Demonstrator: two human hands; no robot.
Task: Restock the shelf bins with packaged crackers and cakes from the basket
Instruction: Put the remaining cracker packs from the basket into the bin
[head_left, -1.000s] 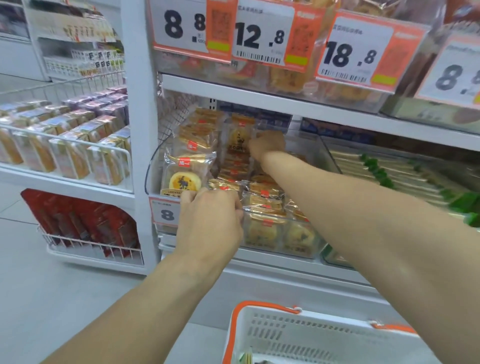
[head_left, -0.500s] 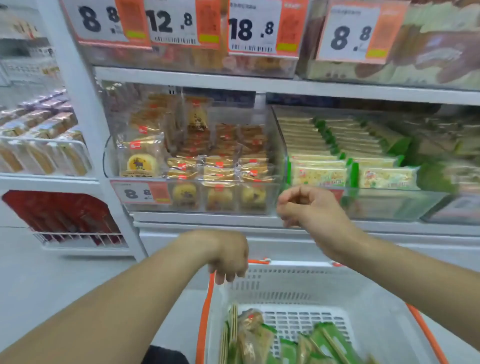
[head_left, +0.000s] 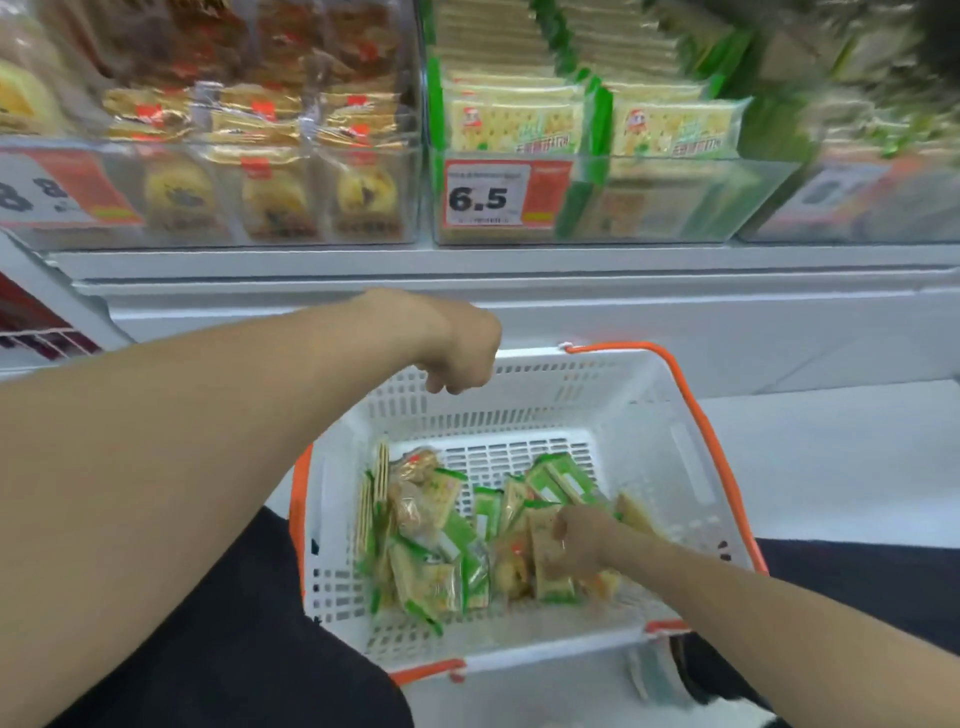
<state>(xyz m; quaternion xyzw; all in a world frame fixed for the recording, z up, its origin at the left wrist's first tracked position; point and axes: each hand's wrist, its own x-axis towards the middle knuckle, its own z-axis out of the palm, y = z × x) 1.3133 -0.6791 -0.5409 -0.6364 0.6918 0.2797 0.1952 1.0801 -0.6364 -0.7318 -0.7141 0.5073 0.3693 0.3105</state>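
Right grip (head_left: 582, 540) among basket (head_left: 691, 467) packets (head_left: 431, 566) (blurred)

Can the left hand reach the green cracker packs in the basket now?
Probably yes: the left hand hangs over the basket, whose top is open; only the right hand is among the green cracker packs.

One basket (head_left: 644, 415), two hands
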